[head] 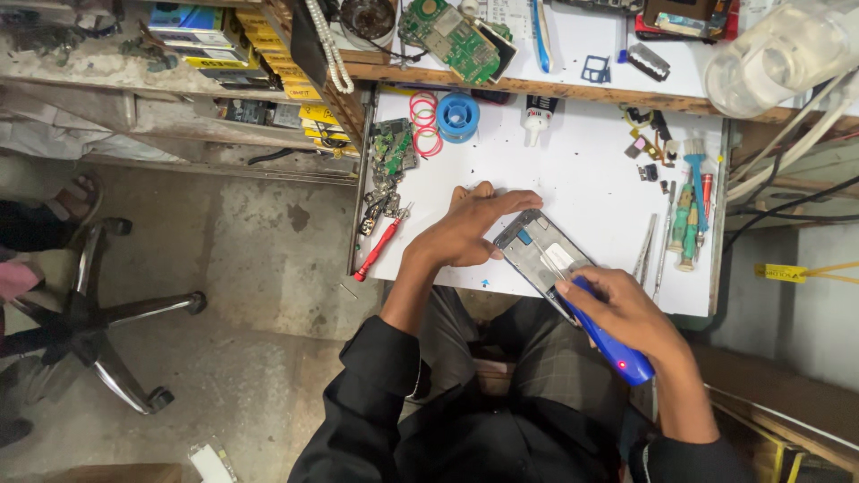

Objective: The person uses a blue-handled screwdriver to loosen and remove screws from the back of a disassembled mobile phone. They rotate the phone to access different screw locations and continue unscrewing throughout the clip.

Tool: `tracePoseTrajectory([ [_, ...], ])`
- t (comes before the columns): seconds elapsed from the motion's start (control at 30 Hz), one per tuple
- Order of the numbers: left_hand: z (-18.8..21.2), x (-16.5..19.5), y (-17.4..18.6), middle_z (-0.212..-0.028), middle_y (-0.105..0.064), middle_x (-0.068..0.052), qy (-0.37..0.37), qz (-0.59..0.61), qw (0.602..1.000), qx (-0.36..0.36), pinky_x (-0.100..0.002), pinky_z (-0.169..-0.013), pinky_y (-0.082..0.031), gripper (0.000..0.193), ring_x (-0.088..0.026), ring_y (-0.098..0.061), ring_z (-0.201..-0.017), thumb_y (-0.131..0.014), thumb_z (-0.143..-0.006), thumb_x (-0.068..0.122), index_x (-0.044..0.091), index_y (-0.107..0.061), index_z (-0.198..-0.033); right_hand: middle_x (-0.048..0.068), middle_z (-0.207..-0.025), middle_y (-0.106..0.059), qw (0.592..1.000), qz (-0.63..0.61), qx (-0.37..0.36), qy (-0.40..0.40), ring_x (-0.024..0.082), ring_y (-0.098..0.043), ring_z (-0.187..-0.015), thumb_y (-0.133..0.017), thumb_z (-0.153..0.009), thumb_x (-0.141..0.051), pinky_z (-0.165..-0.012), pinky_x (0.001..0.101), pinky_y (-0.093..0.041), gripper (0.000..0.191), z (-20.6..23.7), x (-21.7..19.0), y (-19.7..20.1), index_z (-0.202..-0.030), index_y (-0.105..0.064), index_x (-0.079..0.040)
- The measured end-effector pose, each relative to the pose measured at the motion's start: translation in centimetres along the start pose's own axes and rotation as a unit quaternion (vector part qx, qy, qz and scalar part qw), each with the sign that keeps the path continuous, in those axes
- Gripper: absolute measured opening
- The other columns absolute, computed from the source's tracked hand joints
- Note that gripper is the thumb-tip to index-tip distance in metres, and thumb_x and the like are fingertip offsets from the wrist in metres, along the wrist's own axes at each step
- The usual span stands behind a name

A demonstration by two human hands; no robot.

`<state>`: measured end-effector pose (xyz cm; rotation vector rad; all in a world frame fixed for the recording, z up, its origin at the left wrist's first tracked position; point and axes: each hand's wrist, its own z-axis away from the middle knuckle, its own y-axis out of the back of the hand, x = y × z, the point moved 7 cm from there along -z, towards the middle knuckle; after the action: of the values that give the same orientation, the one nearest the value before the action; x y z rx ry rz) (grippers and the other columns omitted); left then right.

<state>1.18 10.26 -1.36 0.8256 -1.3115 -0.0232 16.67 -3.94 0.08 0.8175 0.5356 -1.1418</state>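
The left hand (470, 228) lies flat over the top end of an opened phone frame (541, 259) and presses it on the white bench (582, 170), near the front edge. The right hand (626, 313) is closed around a blue tool (613, 344) with a small red light; its metal tip touches the inside of the frame. A red screwdriver (380, 246) lies at the left edge of the bench, beside a pile of small circuit boards (389, 152). Near the back edge there are a blue spool (457, 114) and a white glue bottle (537, 116). Green-handled tools (687, 224) lie along the right edge.
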Motion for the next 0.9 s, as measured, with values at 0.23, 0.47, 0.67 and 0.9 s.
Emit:
tracePoseTrajectory([
  [0.23, 0.2, -0.1, 0.1, -0.140, -0.066, 0.009, 0.015, -0.011, 1.000, -0.006, -0.038, -0.097, -0.030, 0.100, -0.021, -0.052, -0.106, -0.087, -0.055, 0.002, 0.025, -0.051, -0.145, 0.007, -0.061, -0.064, 0.999, -0.023, 0.018, -0.035, 0.016, -0.061, -0.042, -0.062, -0.093, -0.041, -0.040, 0.0306, -0.049, 0.043, -0.1, 0.7, 0.1, -0.087, -0.072, 0.000],
  [0.47, 0.1, 0.0, 0.1, -0.146, -0.062, 0.011, 0.010, -0.006, 1.000, 0.003, -0.037, -0.098, -0.031, 0.102, -0.021, -0.052, -0.105, -0.087, -0.054, 0.002, 0.023, -0.050, -0.147, 0.008, -0.063, -0.064, 0.996, -0.030, 0.055, -0.059, 0.017, -0.061, -0.044, -0.063, -0.093, -0.042, -0.041, 0.0319, -0.049, 0.044, 0.2, 1.1, -0.3, -0.090, -0.071, 0.002],
  [0.67, 0.3, 0.4, 0.4, -0.147, -0.061, 0.011, 0.010, -0.017, 1.000, 0.014, -0.039, -0.100, -0.031, 0.102, -0.023, -0.052, -0.105, -0.088, -0.056, 0.005, 0.023, -0.049, -0.148, 0.010, -0.065, -0.065, 0.993, -0.062, 0.091, -0.049, 0.018, -0.061, -0.045, -0.063, -0.094, -0.039, -0.042, 0.0321, -0.050, 0.041, 1.0, 0.9, -0.6, -0.104, -0.071, 0.000],
  [0.9, 1.4, 2.3, 0.7, -0.140, -0.064, -0.001, 0.015, -0.033, 0.995, 0.088, -0.042, -0.101, -0.032, 0.095, -0.028, -0.053, -0.110, -0.095, -0.052, 0.018, 0.016, -0.059, -0.139, 0.011, -0.065, -0.066, 0.991, -0.084, 0.099, -0.034, 0.019, -0.062, -0.043, -0.060, -0.096, -0.034, -0.038, 0.0338, -0.050, 0.034, 2.1, 0.2, -3.0, -0.112, -0.056, -0.005],
])
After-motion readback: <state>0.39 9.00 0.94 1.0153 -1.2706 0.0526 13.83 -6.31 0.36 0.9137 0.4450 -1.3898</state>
